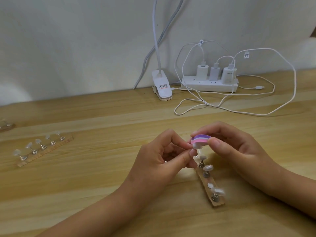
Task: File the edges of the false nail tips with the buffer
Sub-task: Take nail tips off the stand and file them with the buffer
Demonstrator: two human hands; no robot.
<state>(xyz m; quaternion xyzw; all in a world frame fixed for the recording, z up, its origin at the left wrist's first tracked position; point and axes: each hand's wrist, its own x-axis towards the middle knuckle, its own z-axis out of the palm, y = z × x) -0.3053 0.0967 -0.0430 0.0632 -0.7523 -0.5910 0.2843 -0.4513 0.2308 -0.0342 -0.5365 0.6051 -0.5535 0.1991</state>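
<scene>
My right hand (239, 151) grips the small purple, white and pink layered foam buffer (201, 139) between thumb and curled fingers, with its underside touching a pale, translucent plastic false nail tip (197, 147). My left hand (162, 156) pinches that tip or the thin metal stalk beneath it. I cannot tell which, because the fingertips cover the join. Both hover just above the far end of the clear holder strip (218, 203), where other pearly tips (208, 167) stand on a row of metal pegs.

I judge the false nail tip to be very light, thin and slightly springy, with a slick glossy face. It would twist or pop out of a loose pinch, and it could crack if squeezed across its curve. I would hold it low, at the base or on the stalk, so the free edge stays exposed. The buffer looks soft and squashy, so I would take it by its short ends and use light strokes.

Room is tight right below, since the mounted tips sit just beside my left fingers and a dropped wrist could knock them. The light wooden table (102, 177) is open to either side. A second strip of tips (67, 140) lies well apart on the left. The white power strip (208, 85), loose white cables (222, 107) and white lamp clip (162, 90) lie far back by the wall.
</scene>
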